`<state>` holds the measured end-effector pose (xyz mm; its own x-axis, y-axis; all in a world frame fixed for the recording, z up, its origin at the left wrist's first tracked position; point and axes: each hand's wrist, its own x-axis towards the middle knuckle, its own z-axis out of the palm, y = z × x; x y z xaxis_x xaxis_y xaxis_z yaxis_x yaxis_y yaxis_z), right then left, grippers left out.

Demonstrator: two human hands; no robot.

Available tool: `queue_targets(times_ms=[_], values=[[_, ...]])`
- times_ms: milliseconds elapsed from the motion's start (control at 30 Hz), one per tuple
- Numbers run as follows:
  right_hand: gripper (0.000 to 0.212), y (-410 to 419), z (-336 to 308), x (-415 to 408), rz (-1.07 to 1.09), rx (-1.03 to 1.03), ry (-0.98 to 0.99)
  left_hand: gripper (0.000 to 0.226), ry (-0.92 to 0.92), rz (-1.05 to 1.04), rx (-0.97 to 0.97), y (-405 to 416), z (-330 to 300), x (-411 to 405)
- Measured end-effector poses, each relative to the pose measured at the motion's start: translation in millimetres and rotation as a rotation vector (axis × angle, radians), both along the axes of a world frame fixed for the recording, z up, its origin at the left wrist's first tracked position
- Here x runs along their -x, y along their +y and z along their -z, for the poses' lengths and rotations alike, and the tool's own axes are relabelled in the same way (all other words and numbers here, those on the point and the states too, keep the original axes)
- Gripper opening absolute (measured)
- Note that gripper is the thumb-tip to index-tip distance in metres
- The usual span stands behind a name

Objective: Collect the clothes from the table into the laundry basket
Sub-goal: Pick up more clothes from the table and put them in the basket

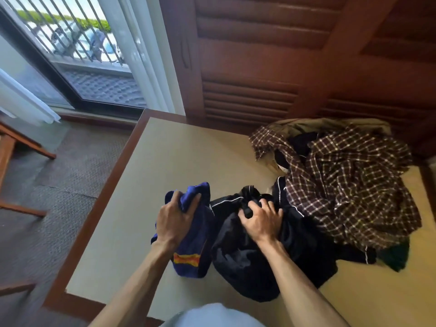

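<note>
My left hand (175, 219) grips a bunched blue garment (193, 251) with an orange and yellow stripe, near the middle of the beige table (132, 208). Just to its right, my right hand (260, 219) clutches a fold of a black garment with white piping (250, 263). Behind that lies a heap of clothes: a brown plaid shirt (349, 182) on top, a khaki piece (330, 125) at the back and a dark green piece (396, 257) at the right. No laundry basket is in view.
The table has a brown wooden rim (94, 208) and stands against a louvred wooden cabinet (259, 67). To the left are grey carpet (59, 185), wooden chair legs (23, 142), white curtains (141, 55) and a glass door.
</note>
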<state>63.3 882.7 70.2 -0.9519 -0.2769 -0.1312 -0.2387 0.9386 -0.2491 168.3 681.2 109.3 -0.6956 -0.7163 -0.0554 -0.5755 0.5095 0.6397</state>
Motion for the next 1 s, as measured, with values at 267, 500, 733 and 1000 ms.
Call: queue_targets(times_ms=[267,500,733,1000], values=[[0.048,90.7,-60.0,-52.5,0.295,0.287,0.201,0.056,0.003,0.179,0.079,54.0,-67.5,-6.4],[0.066,173.9,-96.1,-120.7,0.619,0.432,0.236,0.053,0.066,0.546,0.050,147.0,-88.3,-5.8],[0.035,236.1,-133.5,-243.5,0.900,0.380,0.447,0.049,0.147,0.947,-0.049,227.1,-101.4,-39.9],[0.030,295.2,-145.6,-392.8,1.288,0.246,0.612,0.038,0.156,1.307,-0.147,331.7,-112.9,-110.1]])
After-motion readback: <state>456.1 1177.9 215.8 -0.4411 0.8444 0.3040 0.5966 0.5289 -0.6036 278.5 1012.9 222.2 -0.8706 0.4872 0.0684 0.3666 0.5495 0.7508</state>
